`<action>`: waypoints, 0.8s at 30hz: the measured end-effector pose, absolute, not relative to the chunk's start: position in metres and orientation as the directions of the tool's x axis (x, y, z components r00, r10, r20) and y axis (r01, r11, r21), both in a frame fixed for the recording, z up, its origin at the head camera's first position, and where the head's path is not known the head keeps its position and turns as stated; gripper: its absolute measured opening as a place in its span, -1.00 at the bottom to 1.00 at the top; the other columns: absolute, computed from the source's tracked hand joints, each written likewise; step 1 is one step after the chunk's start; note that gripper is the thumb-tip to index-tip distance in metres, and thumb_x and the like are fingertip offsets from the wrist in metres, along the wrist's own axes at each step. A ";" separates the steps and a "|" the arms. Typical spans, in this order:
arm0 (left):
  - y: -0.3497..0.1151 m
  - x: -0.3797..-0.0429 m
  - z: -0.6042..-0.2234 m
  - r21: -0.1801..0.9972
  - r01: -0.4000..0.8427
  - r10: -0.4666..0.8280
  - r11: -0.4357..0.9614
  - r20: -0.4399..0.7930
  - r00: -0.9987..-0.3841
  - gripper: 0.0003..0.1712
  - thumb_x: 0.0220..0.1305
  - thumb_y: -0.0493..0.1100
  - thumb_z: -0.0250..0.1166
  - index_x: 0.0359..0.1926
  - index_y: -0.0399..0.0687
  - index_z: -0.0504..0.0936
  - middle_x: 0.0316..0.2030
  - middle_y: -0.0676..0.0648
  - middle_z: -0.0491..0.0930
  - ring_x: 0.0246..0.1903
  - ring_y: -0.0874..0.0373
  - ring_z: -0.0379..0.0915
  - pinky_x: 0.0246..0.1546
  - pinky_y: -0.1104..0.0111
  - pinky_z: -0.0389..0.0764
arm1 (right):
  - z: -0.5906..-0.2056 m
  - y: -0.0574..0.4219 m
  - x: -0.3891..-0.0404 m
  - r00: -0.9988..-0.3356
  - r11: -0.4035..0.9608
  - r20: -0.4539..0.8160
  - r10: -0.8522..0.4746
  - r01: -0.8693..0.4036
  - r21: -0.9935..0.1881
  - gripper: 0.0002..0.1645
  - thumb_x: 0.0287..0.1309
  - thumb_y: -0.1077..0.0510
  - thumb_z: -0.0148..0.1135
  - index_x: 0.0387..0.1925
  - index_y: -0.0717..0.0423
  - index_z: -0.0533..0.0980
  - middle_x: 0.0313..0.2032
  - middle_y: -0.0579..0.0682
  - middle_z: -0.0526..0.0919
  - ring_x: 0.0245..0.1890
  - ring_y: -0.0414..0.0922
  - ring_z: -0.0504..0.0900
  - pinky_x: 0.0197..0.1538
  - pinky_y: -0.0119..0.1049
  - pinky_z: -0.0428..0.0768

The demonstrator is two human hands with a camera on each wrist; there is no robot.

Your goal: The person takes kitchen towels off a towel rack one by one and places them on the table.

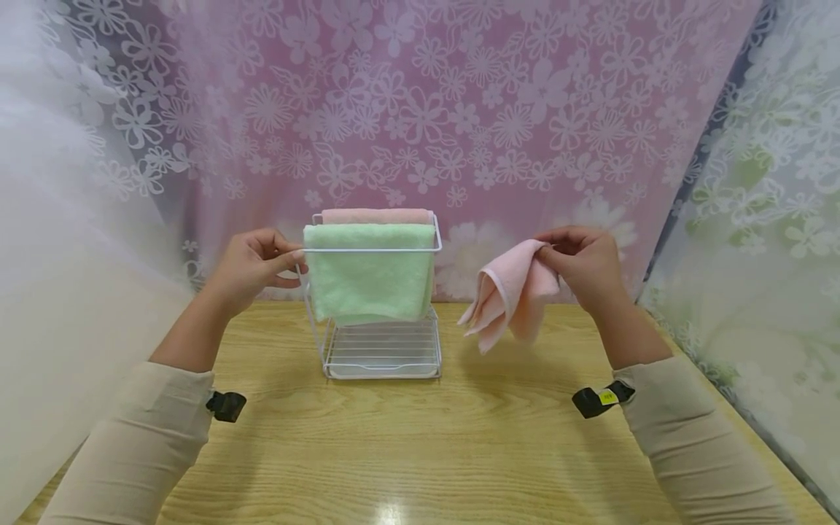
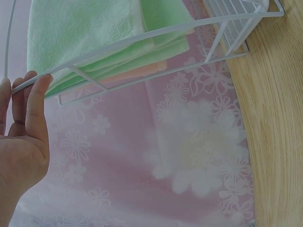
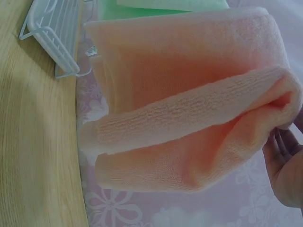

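Note:
A white wire rack (image 1: 383, 367) stands on the table with a green towel (image 1: 370, 277) draped over its front bar. Behind that towel, a pink towel (image 1: 377, 216) hangs on a rear bar. My left hand (image 1: 252, 266) pinches the rack's upper left front corner; the left wrist view shows thumb and fingers about the white wire (image 2: 137, 38). To the right of the rack, my right hand (image 1: 580, 266) pinches a second pink towel (image 1: 515, 292) by its top, and it hangs in loose folds above the table. In the right wrist view this towel (image 3: 189, 99) hides part of the rack.
The rack stands on a light wood table (image 1: 420, 452). A pink flowered curtain (image 1: 420, 109) hangs close behind it. Pale curtains close in on the left (image 1: 79, 255) and on the right (image 1: 774, 255).

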State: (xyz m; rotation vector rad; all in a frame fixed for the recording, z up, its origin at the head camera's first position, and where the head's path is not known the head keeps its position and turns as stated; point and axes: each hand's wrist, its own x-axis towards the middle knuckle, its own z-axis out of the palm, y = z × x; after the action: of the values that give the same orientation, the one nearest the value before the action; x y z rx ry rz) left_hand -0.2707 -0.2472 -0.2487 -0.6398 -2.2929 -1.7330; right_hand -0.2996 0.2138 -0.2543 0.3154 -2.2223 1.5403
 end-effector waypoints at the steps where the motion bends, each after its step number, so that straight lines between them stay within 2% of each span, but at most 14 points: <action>1: -0.247 -0.271 -0.249 0.865 0.449 0.220 0.223 0.404 -0.888 -0.77 0.34 -0.26 0.28 -0.26 -0.45 0.55 -0.36 -0.08 0.67 -0.31 0.06 0.65 -0.29 0.21 0.71 | -0.255 0.213 -0.300 -0.890 0.375 0.453 0.051 -0.404 -0.835 -0.70 0.15 0.16 0.39 -0.12 0.26 0.67 -0.34 -0.13 0.69 -0.33 -0.18 0.67 -0.31 -0.38 0.70; 6: -0.247 -0.271 -0.249 0.865 0.445 0.218 0.232 0.399 -0.890 -0.77 0.35 -0.26 0.27 -0.25 -0.45 0.55 -0.35 -0.07 0.66 -0.31 0.08 0.65 -0.28 0.20 0.71 | -0.260 0.211 -0.301 -0.923 0.416 0.380 0.054 -0.325 -0.849 -0.68 0.18 0.12 0.37 -0.10 0.25 0.65 -0.31 -0.03 0.66 -0.34 -0.17 0.66 -0.31 -0.35 0.70; 13: -0.247 -0.271 -0.249 0.867 0.444 0.219 0.226 0.399 -0.891 -0.89 0.35 -0.28 0.27 -0.31 -0.27 0.60 -0.35 -0.06 0.66 -0.31 0.08 0.66 -0.27 0.19 0.71 | -0.271 0.211 -0.304 -0.959 0.388 0.276 0.065 -0.231 -0.892 -0.65 0.17 0.09 0.38 -0.07 0.22 0.62 -0.25 0.03 0.63 -0.33 -0.15 0.66 -0.32 -0.30 0.70; 20: -0.247 -0.271 -0.250 0.863 0.453 0.220 0.224 0.408 -0.886 -0.88 0.34 -0.28 0.27 -0.30 -0.30 0.59 -0.36 -0.07 0.65 -0.29 0.01 0.66 -0.28 0.21 0.71 | -0.285 0.210 -0.305 -0.965 0.363 0.259 0.025 -0.233 -0.902 -0.61 0.19 0.07 0.37 -0.06 0.26 0.59 -0.27 0.05 0.59 -0.36 -0.15 0.64 -0.41 -0.31 0.67; 24: -0.247 -0.271 -0.250 0.863 0.453 0.220 0.224 0.408 -0.886 -0.86 0.34 -0.27 0.28 -0.29 -0.32 0.59 -0.36 -0.07 0.66 -0.29 0.02 0.66 -0.28 0.22 0.71 | -0.291 0.207 -0.306 -0.970 0.328 0.243 -0.007 -0.232 -0.916 -0.59 0.22 0.08 0.34 -0.03 0.31 0.56 -0.25 0.06 0.55 -0.34 -0.16 0.61 -0.38 -0.33 0.66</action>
State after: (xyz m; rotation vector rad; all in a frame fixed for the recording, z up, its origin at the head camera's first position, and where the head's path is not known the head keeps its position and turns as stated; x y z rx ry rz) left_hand -0.2712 -0.2473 -0.2496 -0.6406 -2.2940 -1.7259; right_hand -0.3058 0.2073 -0.2914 0.2190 -2.3944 1.7020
